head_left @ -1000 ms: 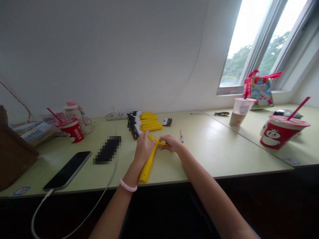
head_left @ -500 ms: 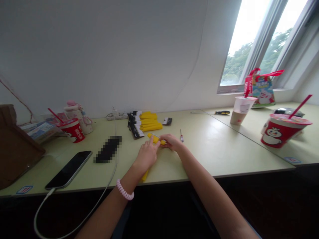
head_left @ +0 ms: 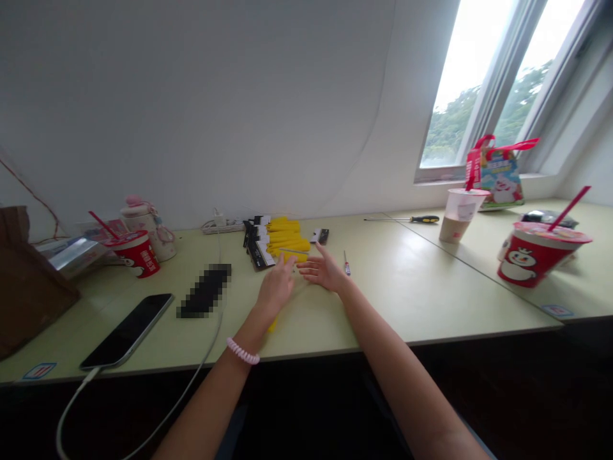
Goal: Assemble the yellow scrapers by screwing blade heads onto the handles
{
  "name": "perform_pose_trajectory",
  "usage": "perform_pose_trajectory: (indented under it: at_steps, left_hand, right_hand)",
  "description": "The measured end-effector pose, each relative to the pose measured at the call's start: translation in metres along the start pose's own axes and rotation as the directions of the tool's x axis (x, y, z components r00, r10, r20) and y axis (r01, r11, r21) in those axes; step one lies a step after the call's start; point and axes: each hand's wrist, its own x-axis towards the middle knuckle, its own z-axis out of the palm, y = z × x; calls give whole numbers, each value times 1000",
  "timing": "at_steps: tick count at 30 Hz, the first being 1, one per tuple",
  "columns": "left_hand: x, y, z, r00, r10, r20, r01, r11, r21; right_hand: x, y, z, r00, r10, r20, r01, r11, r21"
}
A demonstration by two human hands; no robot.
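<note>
Both hands are open and have hold of nothing: the left hand (head_left: 276, 287) is over a yellow bar (head_left: 272, 326) lying on the desk (head_left: 407, 287), and the right hand (head_left: 323, 271) is spread just beside, below a yellow stack (head_left: 282, 235).

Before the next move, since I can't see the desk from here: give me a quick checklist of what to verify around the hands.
Left hand empty, fingers open: ok.
Right hand empty, fingers spread: ok.
Left fingertips apart from the yellow bars: cannot tell.
Loose yellow bar mostly hidden by the left hand and wrist: not ok.
Small screwdriver lying apart from the right hand: ok.
Cable apart from the left forearm: ok.
</note>
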Motion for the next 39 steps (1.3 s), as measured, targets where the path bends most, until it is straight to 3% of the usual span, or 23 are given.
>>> perform_pose_trajectory:
  at_steps: [2,4,7,10,12,15,18,23,27,29,31,33,35,37,39]
  left_hand:
    - [15,-10,-3,990,-107,-91,73,947,-313]
    - [29,-20,-4,959,-272,-74,162,746,-647]
    - [42,-29,-1,918,-396,26,187,374,-909]
    - [43,-37,4,901,-416,120,192,136,-972]
    - [40,-40,5,896,-406,183,224,55,-973]
    - [34,-43,2,893,-378,246,278,32,-960]
    - [31,-43,-2,885,-364,290,306,-15,-952]
    - [30,-46,-4,864,-359,353,330,-126,-935]
    - [29,-50,-5,864,-366,347,289,-204,-935]
    - [28,-52,-6,858,-362,364,292,-239,-926]
    - [28,-53,-6,844,-349,406,328,-264,-907]
    - [28,-53,-5,831,-315,458,381,-277,-882]
    - [27,-54,-3,819,-272,505,437,-275,-856]
    - [25,-54,-1,810,-219,544,488,-263,-832]
    - [24,-53,-1,803,-166,572,529,-244,-813]
  right_hand:
    - [4,4,-2,989,-113,-94,99,986,-137]
    - [10,12,-1,943,-287,-165,194,884,-426]
    - [18,24,5,875,-477,-83,216,539,-814]
    - [25,29,14,850,-527,-11,144,252,-957]
    - [29,28,19,855,-518,6,95,146,-985]
    - [35,27,24,880,-472,52,72,25,-997]
    - [40,25,25,891,-446,84,78,-33,-996]
    - [43,26,23,866,-493,87,85,-25,-996]
    - [42,28,20,840,-540,51,82,33,-996]
    - [40,27,17,822,-569,1,103,148,-984]
    - [37,23,12,806,-586,-88,153,349,-924]
    - [33,19,6,812,-554,-183,215,576,-789]
    - [28,13,2,822,-514,-246,279,740,-612]
    - [23,9,1,820,-500,-277,344,819,-459]
    - [19,7,3,813,-509,-282,384,834,-397]
